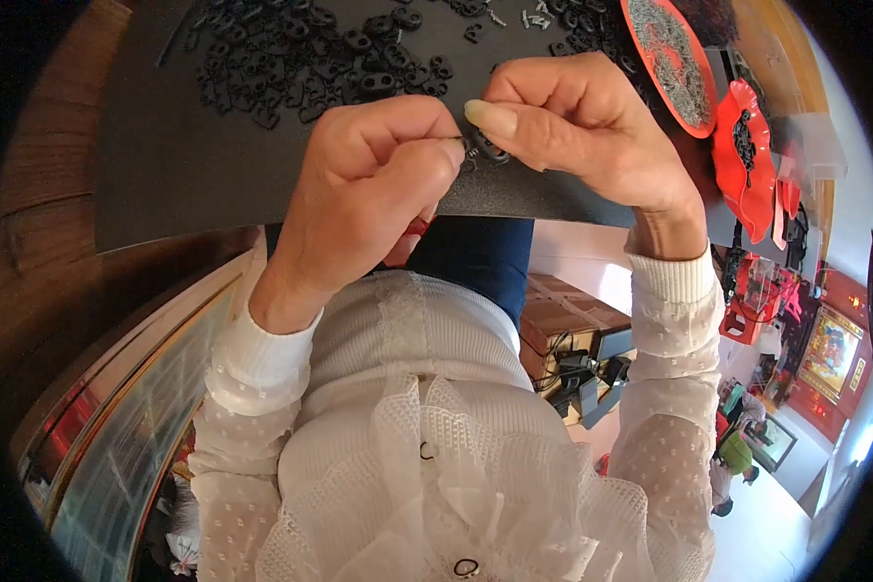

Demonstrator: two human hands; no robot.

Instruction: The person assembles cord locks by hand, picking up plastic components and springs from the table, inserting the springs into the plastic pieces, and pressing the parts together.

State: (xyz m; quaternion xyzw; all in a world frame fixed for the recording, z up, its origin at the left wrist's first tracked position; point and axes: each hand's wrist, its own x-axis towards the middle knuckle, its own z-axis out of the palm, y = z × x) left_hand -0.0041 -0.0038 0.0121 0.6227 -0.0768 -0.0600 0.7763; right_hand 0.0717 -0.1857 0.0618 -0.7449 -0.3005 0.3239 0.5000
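Over the near edge of the dark table (194, 184) my two hands almost meet, both closed in a pinch. Thumb and bent fingers of my right hand (592, 131) grip a small black plastic cord lock piece (495, 150), mostly covered by the fingers. A tiny metal spring (471, 153) shows beside it, in the gap between the hands. My left hand (373, 184) pinches a small dark part at the fingertips, too covered to name. Beyond the hands lies a loose pile of black cord lock parts (369, 53), some with two round holes.
At the right, a red oval plate (703, 121) bears a heap of small metal springs. Next to it a red wavy-rimmed dish (747, 199) contains small black parts. Several loose springs (533, 19) lie at the far side. A cardboard box (563, 306) stands below the table; people (737, 451) are in the background.
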